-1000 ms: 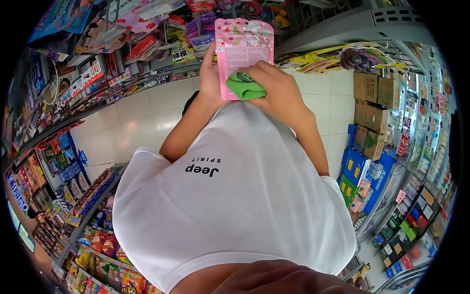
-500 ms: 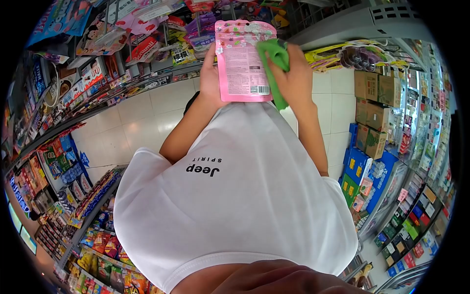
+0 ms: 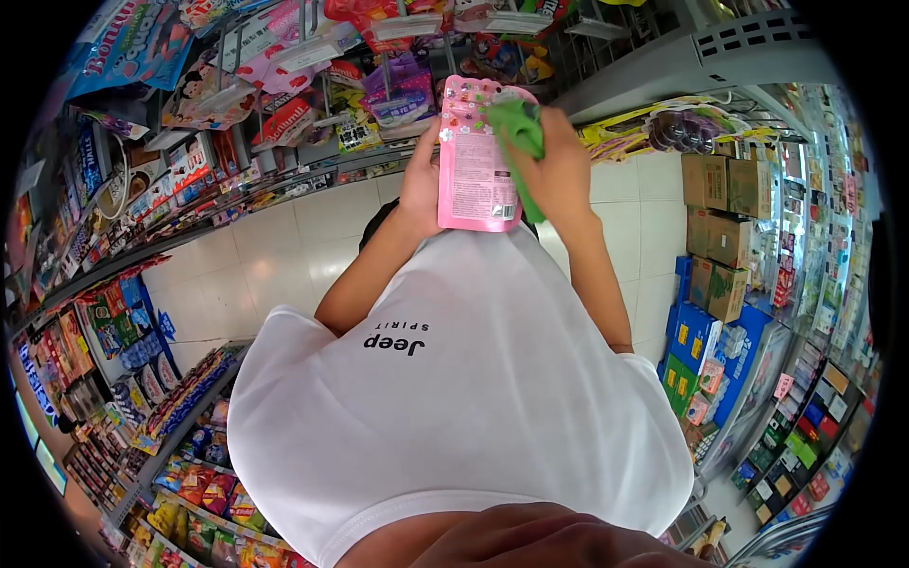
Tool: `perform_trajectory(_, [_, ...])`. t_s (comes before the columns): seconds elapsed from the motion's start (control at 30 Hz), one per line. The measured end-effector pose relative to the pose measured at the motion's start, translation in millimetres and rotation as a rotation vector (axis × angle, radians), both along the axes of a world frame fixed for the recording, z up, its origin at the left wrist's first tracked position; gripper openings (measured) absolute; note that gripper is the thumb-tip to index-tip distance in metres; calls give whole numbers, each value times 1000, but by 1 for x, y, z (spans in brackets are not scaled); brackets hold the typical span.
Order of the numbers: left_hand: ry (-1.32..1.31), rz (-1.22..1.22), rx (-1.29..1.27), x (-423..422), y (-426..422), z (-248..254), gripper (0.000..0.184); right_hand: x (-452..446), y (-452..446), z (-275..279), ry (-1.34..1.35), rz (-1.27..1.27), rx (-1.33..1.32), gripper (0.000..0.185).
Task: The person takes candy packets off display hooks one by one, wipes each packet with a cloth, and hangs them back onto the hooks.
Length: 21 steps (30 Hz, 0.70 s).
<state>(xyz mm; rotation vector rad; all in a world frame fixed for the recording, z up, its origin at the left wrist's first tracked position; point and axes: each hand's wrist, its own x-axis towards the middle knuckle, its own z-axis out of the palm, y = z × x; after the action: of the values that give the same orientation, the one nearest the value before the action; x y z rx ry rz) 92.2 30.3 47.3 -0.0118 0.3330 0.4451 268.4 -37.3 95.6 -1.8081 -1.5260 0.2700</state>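
Observation:
A pink pouch (image 3: 478, 175) with printed text and a barcode is upright in front of my chest, its printed side toward me. My left hand (image 3: 422, 180) grips its left edge. A green cloth (image 3: 518, 131) is bunched in my right hand (image 3: 561, 168), at the pouch's right edge. The cloth lies over the pouch's upper right part and hangs down beside it. My right fingertips are partly hidden by the cloth.
Hanging snack bags (image 3: 402, 90) fill the rack just beyond the pouch. A grey metal shelf beam (image 3: 663, 66) juts out at upper right. Cardboard boxes (image 3: 724, 185) are stacked on the right. Another snack shelf (image 3: 194, 426) stands at lower left.
My right hand first moved the cloth from the pouch's lower front to its right edge, then slightly left onto the upper corner. The pouch now appears lower and slightly farther right in view.

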Motion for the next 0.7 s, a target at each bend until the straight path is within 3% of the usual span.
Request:
perform_trajectory(0.1, [-60,36,38,-3,3,-4,68,-14,-16,2,127,252,-37,34])
perform_trajectory(0.2, [87,81,118,-3,-1,0,63,-12,-16,-11,324,50,-131,32])
perform_trajectory(0.27, [153,115,250,-5,-2,-16,58,-11,-14,-20,445,-3,-28,26])
perform_trajectory(0.37, [21,145,154,-5,-5,-16,51,-17,-18,-25,684,-39,41,23])
perform_trajectory(0.5, [143,179,566,10,1,-6,67,-14,-24,-31,1187,-137,-81,29])
perform_trajectory(0.6, [433,25,785,11,0,-5,71,-8,-28,-49,1473,-185,-157,36])
perform_trajectory(0.7, [517,64,853,14,4,-13,76,-10,-27,-59,1760,-149,-183,42])
